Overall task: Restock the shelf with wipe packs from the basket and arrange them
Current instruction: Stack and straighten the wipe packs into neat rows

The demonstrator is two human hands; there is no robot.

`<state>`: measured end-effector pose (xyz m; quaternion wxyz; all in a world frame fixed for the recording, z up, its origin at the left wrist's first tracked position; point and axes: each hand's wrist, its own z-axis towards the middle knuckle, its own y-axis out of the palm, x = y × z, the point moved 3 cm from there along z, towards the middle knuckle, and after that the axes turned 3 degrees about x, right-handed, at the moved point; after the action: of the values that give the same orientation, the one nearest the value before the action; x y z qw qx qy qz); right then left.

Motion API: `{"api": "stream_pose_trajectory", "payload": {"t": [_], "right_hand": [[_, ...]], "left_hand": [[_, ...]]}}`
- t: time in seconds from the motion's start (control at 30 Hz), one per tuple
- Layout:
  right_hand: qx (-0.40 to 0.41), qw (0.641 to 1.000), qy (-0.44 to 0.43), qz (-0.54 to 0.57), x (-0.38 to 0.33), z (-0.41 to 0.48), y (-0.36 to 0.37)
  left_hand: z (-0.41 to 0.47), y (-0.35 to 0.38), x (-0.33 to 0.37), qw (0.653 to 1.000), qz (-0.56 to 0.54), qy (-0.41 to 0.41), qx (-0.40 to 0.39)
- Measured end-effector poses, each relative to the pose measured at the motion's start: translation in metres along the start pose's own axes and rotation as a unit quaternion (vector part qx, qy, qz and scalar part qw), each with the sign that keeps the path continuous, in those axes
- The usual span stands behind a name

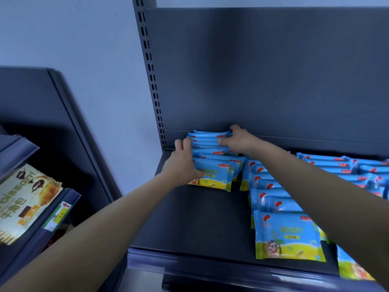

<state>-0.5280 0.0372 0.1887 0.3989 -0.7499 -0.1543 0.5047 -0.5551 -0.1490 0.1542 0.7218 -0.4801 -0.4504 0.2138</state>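
Note:
Several blue and yellow wipe packs (212, 163) stand in a row at the back left of the dark shelf (195, 220). My left hand (183, 165) presses the left side and front of this row, thumb on the front pack. My right hand (240, 140) grips the top edges of the back packs from the right. A second row of wipe packs (288, 234) runs from front to back just right of the first, under my right forearm. More wipe packs (345, 167) fill the far right. The basket is out of view.
The shelf's back panel (273, 70) rises behind the packs, with a slotted upright (151, 81) at its left. A price rail (210, 268) runs along the shelf's front edge. To the left stands another rack holding croissant bags (23, 199).

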Motion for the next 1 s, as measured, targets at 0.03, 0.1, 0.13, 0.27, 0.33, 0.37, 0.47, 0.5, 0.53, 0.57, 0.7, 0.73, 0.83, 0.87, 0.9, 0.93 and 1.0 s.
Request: {"api": "stream_pose_trajectory", "payload": {"t": [0.03, 0.1, 0.13, 0.27, 0.33, 0.37, 0.47, 0.5, 0.53, 0.57, 0.7, 0.73, 0.83, 0.87, 0.9, 0.93, 1.0], "right_hand": [[0.001, 0.999, 0.019, 0.04, -0.001, 0.001, 0.003], [0.005, 0.99, 0.053, 0.132, -0.003, 0.002, 0.01], [0.011, 0.982, 0.068, 0.176, -0.004, 0.001, 0.012], [-0.017, 0.95, 0.087, 0.3, -0.006, -0.001, 0.011], [-0.008, 0.956, 0.071, 0.286, -0.006, -0.004, 0.003], [0.004, 0.963, 0.064, 0.264, -0.005, -0.006, -0.001], [0.021, 0.981, 0.054, 0.184, -0.002, -0.014, -0.005], [0.017, 0.983, 0.056, 0.173, -0.001, -0.019, -0.003], [0.012, 0.983, 0.059, 0.174, 0.0, -0.024, -0.001], [0.01, 0.981, 0.059, 0.183, 0.001, -0.029, 0.002], [0.052, 0.968, 0.036, 0.243, -0.001, -0.036, 0.007], [0.066, 0.965, 0.033, 0.25, -0.003, -0.038, 0.006], [0.101, 0.969, 0.022, 0.226, -0.003, -0.04, -0.001], [0.105, 0.97, 0.025, 0.217, -0.002, -0.041, -0.003], [0.103, 0.97, 0.03, 0.217, 0.0, -0.041, -0.003], [0.096, 0.968, 0.035, 0.229, 0.003, -0.041, -0.001], [0.084, 0.955, 0.037, 0.282, 0.005, -0.04, 0.005]], "left_hand": [[0.0, 0.001, 0.001, 1.0, -0.014, -0.002, -0.008], [0.0, 0.005, 0.004, 0.999, -0.047, -0.005, -0.022], [0.0, 0.007, 0.004, 0.998, -0.059, -0.007, -0.031], [0.002, 0.011, 0.003, 0.997, -0.023, -0.003, -0.079], [0.001, 0.011, 0.003, 0.998, -0.006, 0.0, -0.069], [0.001, 0.011, 0.003, 0.998, -0.001, 0.001, -0.061], [-0.001, 0.012, 0.003, 0.999, 0.001, -0.007, -0.042], [-0.002, 0.012, 0.003, 0.999, 0.001, -0.009, -0.034], [-0.002, 0.012, 0.002, 1.0, 0.003, -0.01, -0.025], [-0.004, 0.011, 0.002, 1.0, 0.004, -0.01, -0.017], [-0.009, 0.012, 0.004, 1.0, 0.005, -0.014, 0.013], [-0.01, 0.012, 0.004, 1.0, 0.008, -0.014, 0.02], [-0.012, 0.011, 0.004, 0.999, 0.013, -0.019, 0.037], [-0.013, 0.01, 0.005, 0.999, 0.012, -0.023, 0.038], [-0.013, 0.01, 0.005, 0.999, 0.012, -0.027, 0.037], [-0.013, 0.01, 0.005, 0.999, 0.012, -0.03, 0.035], [-0.012, 0.01, 0.006, 0.999, -0.001, -0.031, 0.023]]}}
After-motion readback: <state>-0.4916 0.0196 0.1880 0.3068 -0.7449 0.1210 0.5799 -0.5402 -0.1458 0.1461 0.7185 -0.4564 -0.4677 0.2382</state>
